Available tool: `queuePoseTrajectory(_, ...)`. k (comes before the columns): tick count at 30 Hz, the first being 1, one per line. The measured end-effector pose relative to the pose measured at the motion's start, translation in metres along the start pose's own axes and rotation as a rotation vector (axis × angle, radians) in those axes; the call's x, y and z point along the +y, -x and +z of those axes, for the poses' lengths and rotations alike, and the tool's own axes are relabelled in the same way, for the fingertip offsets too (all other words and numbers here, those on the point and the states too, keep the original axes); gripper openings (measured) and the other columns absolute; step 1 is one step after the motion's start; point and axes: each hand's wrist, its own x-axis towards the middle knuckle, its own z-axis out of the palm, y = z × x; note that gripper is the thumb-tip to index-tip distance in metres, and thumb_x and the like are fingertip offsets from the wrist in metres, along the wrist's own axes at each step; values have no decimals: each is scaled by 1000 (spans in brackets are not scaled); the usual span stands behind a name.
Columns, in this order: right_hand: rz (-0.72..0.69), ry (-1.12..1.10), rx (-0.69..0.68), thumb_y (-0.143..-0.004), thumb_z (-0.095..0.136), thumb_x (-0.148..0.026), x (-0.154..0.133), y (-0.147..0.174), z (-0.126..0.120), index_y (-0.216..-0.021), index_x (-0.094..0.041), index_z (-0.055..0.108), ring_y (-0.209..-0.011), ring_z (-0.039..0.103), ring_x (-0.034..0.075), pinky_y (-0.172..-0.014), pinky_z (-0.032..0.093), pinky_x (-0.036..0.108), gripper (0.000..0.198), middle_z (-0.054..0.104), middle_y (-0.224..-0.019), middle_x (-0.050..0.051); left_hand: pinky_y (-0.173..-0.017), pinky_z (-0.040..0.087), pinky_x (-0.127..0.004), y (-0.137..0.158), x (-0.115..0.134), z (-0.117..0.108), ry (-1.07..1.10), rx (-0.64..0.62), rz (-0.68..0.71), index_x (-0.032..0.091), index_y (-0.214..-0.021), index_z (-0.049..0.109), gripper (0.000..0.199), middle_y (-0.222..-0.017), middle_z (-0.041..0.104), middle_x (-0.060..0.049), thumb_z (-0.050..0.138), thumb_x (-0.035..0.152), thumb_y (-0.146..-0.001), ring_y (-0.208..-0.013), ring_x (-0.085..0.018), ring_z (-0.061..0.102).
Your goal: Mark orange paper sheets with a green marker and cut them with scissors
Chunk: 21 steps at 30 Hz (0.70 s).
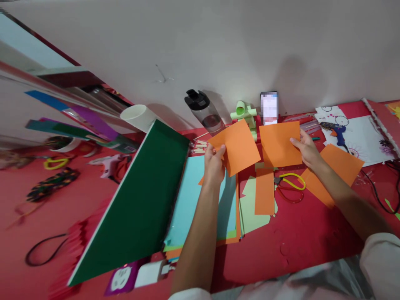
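Note:
My left hand [214, 164] pinches the left edge of a square of orange paper [239, 148], tilted and raised over the table. Between the thumb and fingers of my right hand [305, 149] is a second orange paper piece [279, 145], held by its right edge. The two pieces hang side by side with a narrow gap. Below them lie an orange paper strip [264, 191] and scissors [292, 187] with yellow and red handles. Another orange sheet [334, 171] rests partly under my right forearm. Pale green paper scraps [254, 221] lie beneath the strip.
A dark green board [134, 208] leans beside a stack of coloured paper [187, 200]. Along the wall stand a water bottle [204, 110], a pale green paper-roll construction [245, 114] and a phone [269, 107]. A blue glue gun [339, 132] lies at the right, its cord trailing.

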Motion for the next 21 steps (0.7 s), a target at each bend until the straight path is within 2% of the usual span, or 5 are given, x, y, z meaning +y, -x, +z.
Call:
queuePoseTrajectory(3, 27, -13, -14, -74, 88, -42, 1, 2, 4, -122, -31, 65, -130, 69, 33, -109, 58, 53, 54, 78, -132, 4, -93, 64, -38, 4, 3, 3, 15, -85, -38, 24, -112, 68, 49, -111, 81, -7, 92, 43, -73, -110, -28, 78)
queuePoseTrajectory(10, 92, -72, -60, -74, 88, -45, 10, 13, 21, -121, -30, 68, -131, 69, 33, -113, 56, 54, 53, 80, -127, 4, -94, 61, -39, 35, -18, 44, -1, -269, -133, 22, -110, 68, 49, -116, 79, -10, 87, 54, -79, -110, -28, 76)
queuePoseTrajectory(16, 112, -116, -98, -80, 83, -62, 16, 18, 28, -118, -28, 69, -128, 71, 33, -110, 58, 50, 53, 80, -127, 4, -70, 55, -26, 45, -13, 51, -131, -193, -67, 22, -96, 61, 44, -85, 69, 0, 86, 56, -82, -75, -16, 67)
queuePoseTrajectory(19, 79, -21, -105, -79, 85, -58, 20, 20, 29, -121, -27, 68, -125, 72, 32, -109, 58, 49, 54, 79, -130, 6, -61, 46, -23, 47, -10, 54, -207, -134, 41, 23, -89, 57, 42, -71, 54, 5, 84, 54, -85, -62, -12, 53)
queuePoseTrajectory(21, 52, 64, -71, -78, 87, -54, 24, 21, 27, -118, -26, 68, -123, 73, 32, -109, 58, 50, 53, 79, -129, 8, -64, 47, -23, 49, -11, 56, -197, -143, 73, 23, -94, 57, 40, -75, 55, 5, 82, 54, -87, -65, -13, 55)
